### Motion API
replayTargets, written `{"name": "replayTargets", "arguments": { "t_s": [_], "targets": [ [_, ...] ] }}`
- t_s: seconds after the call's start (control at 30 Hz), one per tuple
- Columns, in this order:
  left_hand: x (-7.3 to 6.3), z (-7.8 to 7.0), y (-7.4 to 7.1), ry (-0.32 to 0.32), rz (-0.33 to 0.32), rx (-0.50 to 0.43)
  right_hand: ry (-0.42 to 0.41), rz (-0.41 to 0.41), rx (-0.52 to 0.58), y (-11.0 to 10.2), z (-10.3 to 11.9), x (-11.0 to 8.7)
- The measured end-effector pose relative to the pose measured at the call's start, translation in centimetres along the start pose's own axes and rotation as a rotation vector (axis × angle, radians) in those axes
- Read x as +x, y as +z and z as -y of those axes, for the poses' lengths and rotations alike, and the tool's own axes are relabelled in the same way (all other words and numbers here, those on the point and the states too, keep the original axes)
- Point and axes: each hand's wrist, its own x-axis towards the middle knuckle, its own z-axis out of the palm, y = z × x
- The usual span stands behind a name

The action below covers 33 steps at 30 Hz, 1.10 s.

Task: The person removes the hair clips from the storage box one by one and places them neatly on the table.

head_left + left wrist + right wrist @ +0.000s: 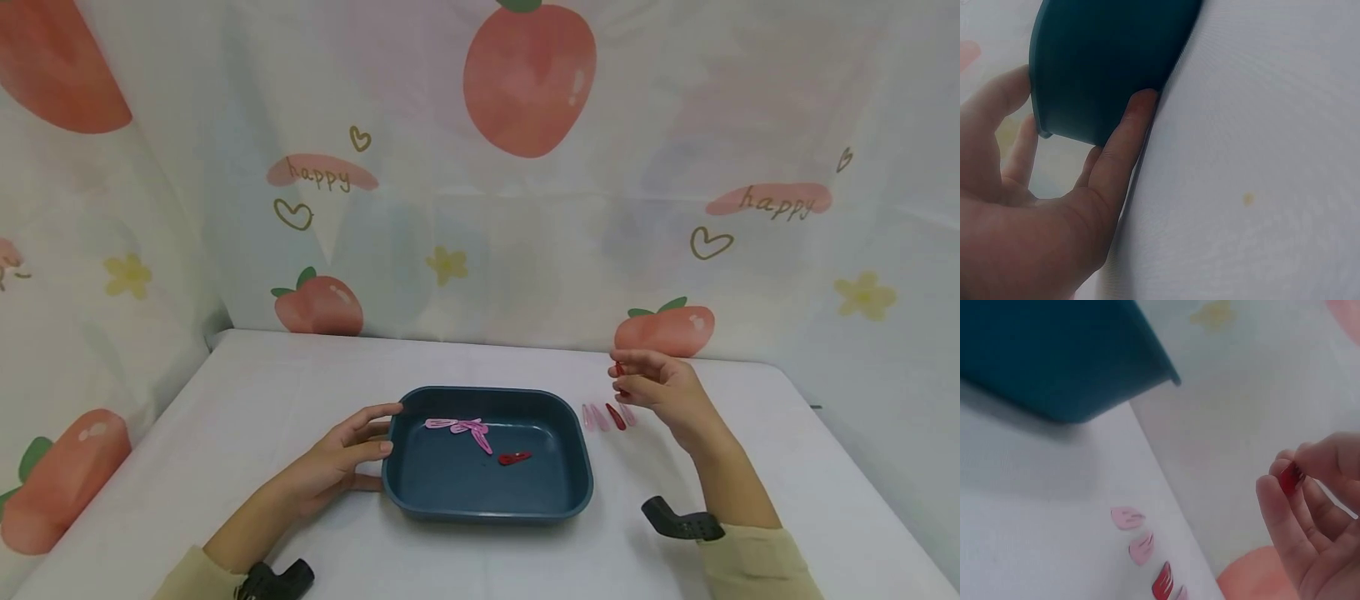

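Note:
My left hand (337, 458) touches the left side of a dark teal tray (491, 510), its fingers spread along rim and wall. In the left wrist view one finger lies low on the tray wall, by the tabletop. Several pink snap hair clips (441, 423) and one red hair clip (514, 458) lie inside the tray. Raised over the table right of it, my right hand (663, 393) pinches a red hair clip (1292, 479) between thumb and fingers. Below that hand, a row on the table holds pink clips (598, 417) and another red clip (616, 417).
The table (337, 367) has a white cover. Behind it and at the left hangs a pale cloth (525, 242) printed with fruit, hearts and flowers. A black strap mount (678, 521) sits on the right wrist, with a similar one (277, 581) on the left.

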Motion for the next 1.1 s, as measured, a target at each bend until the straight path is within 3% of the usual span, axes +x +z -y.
{"name": "replayTargets", "arguments": {
  "t_s": [0.43, 0.8, 1.1],
  "targets": [
    [-0.1, 0.2, 0.1, -0.002, 0.006, -0.005, 0.153, -0.066, -0.15, -1.1, -3.3, 0.0],
    [-0.1, 0.1, 0.0, 0.017, 0.026, -0.005, 0.193, -0.084, -0.228, -1.8, -5.0, 0.4],
    [-0.1, 0.2, 0.0, 0.02, 0.012, 0.006, 0.234, -0.043, -0.379, -1.8, -5.6, 0.2]
  ]
}}
